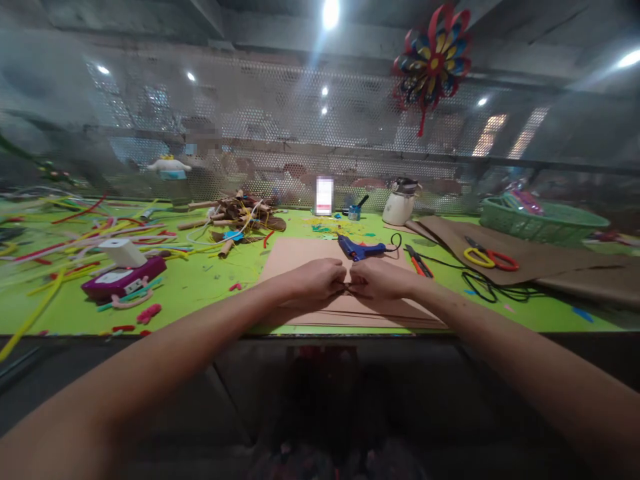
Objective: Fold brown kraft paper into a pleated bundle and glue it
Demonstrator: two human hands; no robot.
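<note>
My left hand (314,280) and my right hand (378,278) meet knuckle to knuckle over a tan cardboard sheet (305,257) on the green table (210,287). Both are curled shut, pinching a small dark thin piece (349,287) between their fingertips; I cannot make out what it is. A blue glue gun (361,249) lies just beyond the hands on the cardboard's far edge, with its black cord trailing right.
Pipe cleaners (75,233) litter the left, near a purple box (123,279) with a white block. A pile of brown rolled sticks (240,217) sits behind. Orange cutters (419,261), yellow-red scissors (484,257), a green basket (540,223) and a white jar (399,207) stand right.
</note>
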